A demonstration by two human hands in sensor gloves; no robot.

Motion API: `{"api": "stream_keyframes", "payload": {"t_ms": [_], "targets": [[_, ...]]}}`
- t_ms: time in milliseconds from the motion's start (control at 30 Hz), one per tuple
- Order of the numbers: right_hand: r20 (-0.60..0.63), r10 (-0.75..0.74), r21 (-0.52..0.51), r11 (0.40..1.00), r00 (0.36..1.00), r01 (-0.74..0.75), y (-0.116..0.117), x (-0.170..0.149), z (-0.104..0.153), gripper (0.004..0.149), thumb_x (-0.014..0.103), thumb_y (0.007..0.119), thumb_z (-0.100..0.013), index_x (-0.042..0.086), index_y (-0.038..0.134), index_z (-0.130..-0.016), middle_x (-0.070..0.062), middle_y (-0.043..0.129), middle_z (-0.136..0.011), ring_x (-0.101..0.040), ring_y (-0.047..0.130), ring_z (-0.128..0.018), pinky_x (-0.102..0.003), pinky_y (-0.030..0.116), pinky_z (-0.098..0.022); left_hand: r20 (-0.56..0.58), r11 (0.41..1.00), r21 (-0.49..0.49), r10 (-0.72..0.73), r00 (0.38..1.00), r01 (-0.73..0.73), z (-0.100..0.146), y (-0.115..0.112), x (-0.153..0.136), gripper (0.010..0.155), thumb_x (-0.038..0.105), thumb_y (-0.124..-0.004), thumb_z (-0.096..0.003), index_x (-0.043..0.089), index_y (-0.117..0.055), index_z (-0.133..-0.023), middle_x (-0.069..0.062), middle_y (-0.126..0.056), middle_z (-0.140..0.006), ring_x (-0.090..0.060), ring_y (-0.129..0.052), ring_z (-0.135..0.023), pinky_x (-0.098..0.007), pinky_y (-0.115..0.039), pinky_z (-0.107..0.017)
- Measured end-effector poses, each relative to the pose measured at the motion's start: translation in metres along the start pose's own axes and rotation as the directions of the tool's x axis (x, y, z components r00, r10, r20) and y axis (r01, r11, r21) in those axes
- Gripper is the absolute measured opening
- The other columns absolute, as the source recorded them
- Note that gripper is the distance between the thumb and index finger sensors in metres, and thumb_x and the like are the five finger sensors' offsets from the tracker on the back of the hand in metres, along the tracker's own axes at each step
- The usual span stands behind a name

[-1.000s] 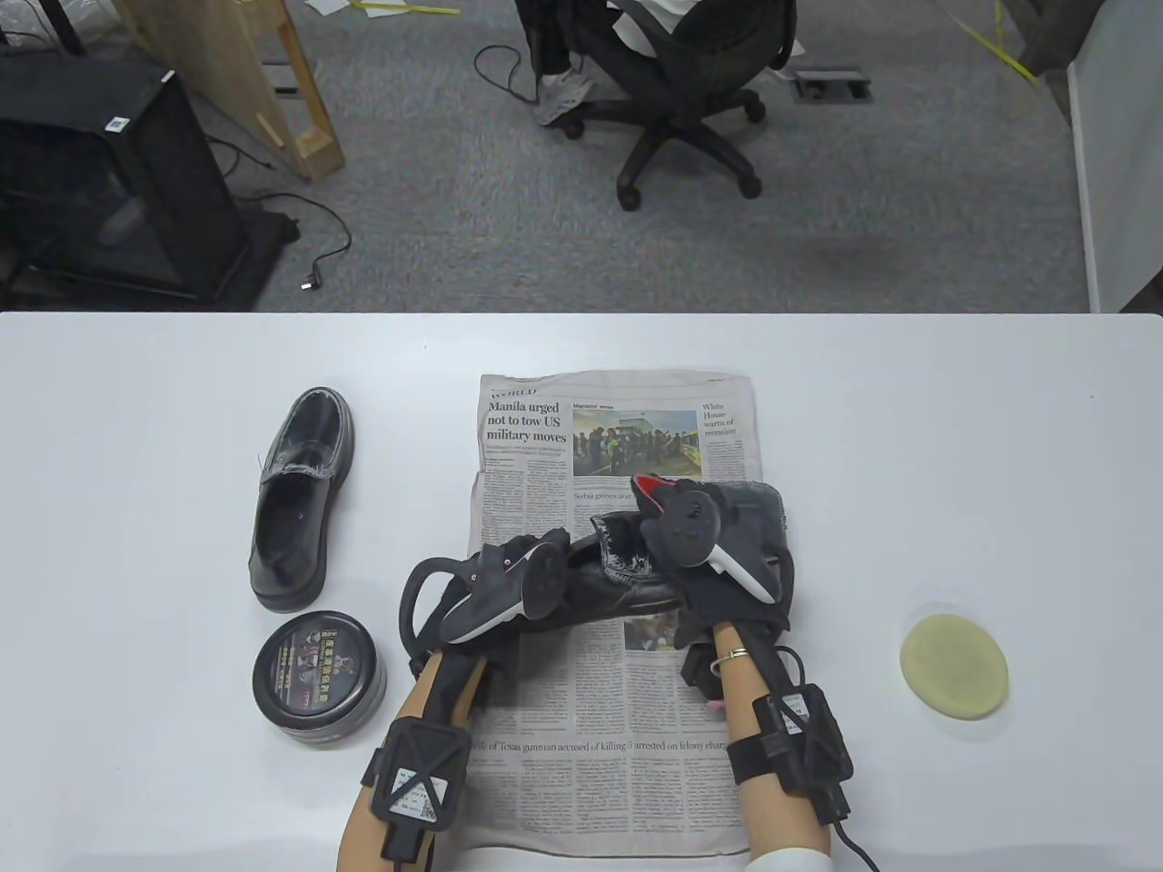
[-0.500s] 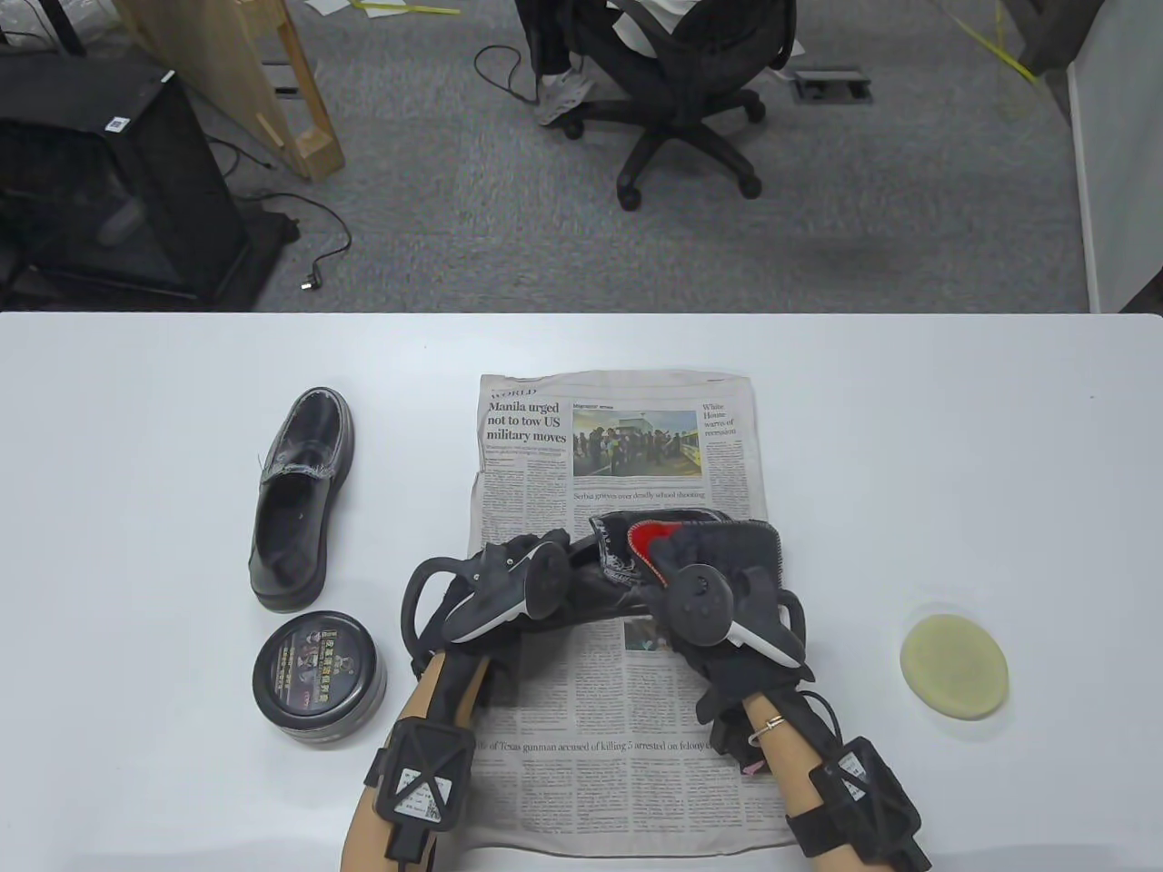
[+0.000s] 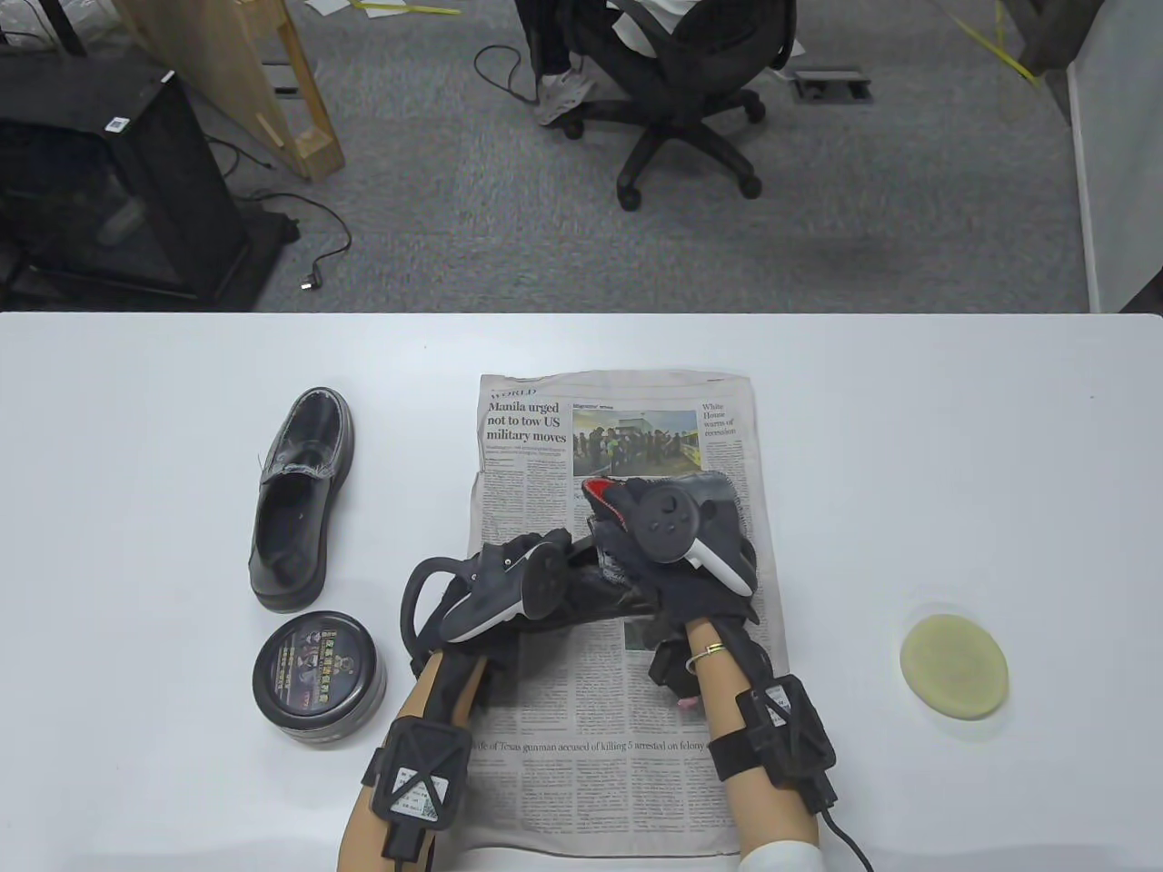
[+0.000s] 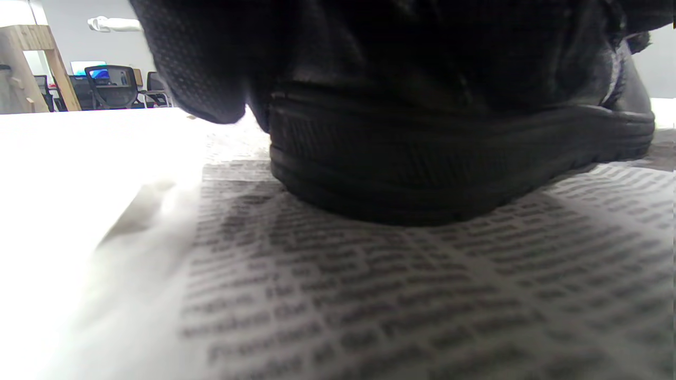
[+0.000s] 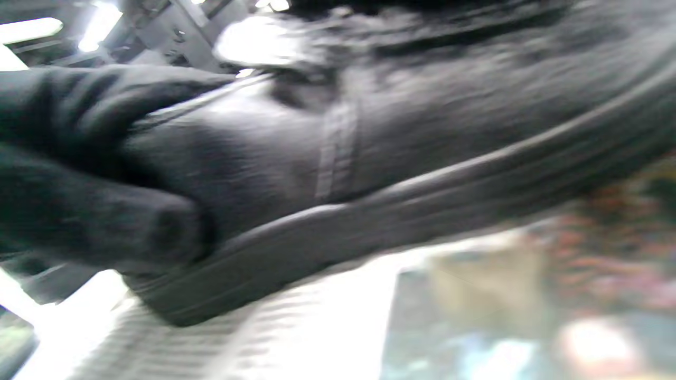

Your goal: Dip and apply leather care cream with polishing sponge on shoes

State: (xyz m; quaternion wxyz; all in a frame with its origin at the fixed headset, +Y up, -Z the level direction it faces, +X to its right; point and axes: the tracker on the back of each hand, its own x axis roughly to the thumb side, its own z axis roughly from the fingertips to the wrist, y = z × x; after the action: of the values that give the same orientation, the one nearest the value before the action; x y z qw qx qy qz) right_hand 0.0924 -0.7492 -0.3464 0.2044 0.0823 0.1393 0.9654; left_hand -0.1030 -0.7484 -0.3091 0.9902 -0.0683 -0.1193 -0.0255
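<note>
A black leather shoe (image 3: 600, 599) lies on a spread newspaper (image 3: 618, 781). My left hand (image 3: 509, 581) grips its heel end; in the left wrist view the heel and sole (image 4: 449, 158) rest on the paper. My right hand (image 3: 672, 536) lies over the shoe's front and holds a dark grey cloth (image 3: 718, 490) against it. In the right wrist view gloved fingers (image 5: 79, 158) press on the shoe's side (image 5: 369, 174). A round yellow sponge (image 3: 954, 668) lies alone on the table at the right. A closed black cream tin (image 3: 318, 677) stands at the left.
A second black shoe (image 3: 300, 500) lies on the table left of the newspaper, just beyond the tin. The white table's far edge (image 3: 581, 315) runs across the view, with an office chair on the floor beyond it.
My right hand with the cloth drew back toward me and to the right along the shoe, then moved forward and left over the shoe's front. The left hand and the shoe stayed put.
</note>
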Motion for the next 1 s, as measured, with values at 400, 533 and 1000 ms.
{"api": "stream_keyframes", "payload": {"t_ms": [400, 533, 1000], "targets": [[-0.096, 0.107, -0.198, 0.972, 0.99, -0.124, -0.031, -0.059, 0.049, 0.057, 0.042, 0.046, -0.065, 0.02, 0.038, -0.117, -0.014, 0.044, -0.121, -0.048, 0.052, -0.107, -0.064, 0.049, -0.073, -0.006, 1.0, 0.003, 0.027, 1.0, -0.027, 0.0, -0.001, -0.001, 0.085, 0.061, -0.081, -0.0347, 0.036, -0.055, -0.112, 0.0, -0.08, -0.111, -0.026, -0.087, -0.096, -0.047, -0.078, -0.07], [-0.156, 0.102, -0.322, 0.935, 0.982, -0.148, -0.059, -0.078, 0.073, 0.054, 0.041, 0.047, -0.064, 0.021, 0.046, -0.114, -0.015, 0.056, -0.117, -0.045, 0.062, -0.103, -0.062, 0.055, -0.072, -0.005, 1.0, 0.003, 0.028, 1.0, -0.028, 0.0, -0.001, -0.002, 0.085, 0.061, -0.081, -0.0349, 0.036, -0.055, -0.112, 0.0, -0.08, -0.111, -0.026, -0.087, -0.096, -0.048, -0.077, -0.07], [-0.516, 0.268, -0.363, 0.792, 0.814, -0.491, -0.079, -0.152, 0.11, 0.051, 0.042, 0.048, -0.063, 0.027, 0.047, -0.112, -0.011, 0.059, -0.117, -0.043, 0.064, -0.103, -0.06, 0.056, -0.073, -0.003, 1.0, 0.005, 0.031, 1.0, -0.031, 0.001, -0.001, -0.002, 0.085, 0.06, -0.081, -0.0349, 0.036, -0.055, -0.112, 0.0, -0.08, -0.112, -0.026, -0.086, -0.096, -0.048, -0.077, -0.07]]}}
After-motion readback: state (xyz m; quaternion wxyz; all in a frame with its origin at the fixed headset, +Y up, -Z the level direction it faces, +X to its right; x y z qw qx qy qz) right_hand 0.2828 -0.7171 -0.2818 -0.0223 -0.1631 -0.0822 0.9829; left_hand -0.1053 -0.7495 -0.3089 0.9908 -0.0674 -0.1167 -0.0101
